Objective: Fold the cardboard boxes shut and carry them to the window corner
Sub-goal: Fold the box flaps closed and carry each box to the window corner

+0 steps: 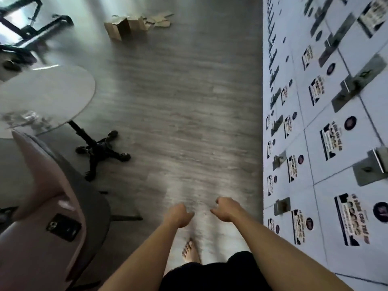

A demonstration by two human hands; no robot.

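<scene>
From my head view, the cardboard boxes (126,27) stand on the grey floor (178,122) far ahead, their tops open; what is inside I cannot tell. Flattened cardboard pieces (160,21) lie just beside them. My left hand (178,214) and right hand (225,208) hang low in front of me, fingers loosely curled, holding nothing, well apart from the boxes. A wall of lockers (325,122) runs along my right; a round table (46,95) stands at my left.
</scene>
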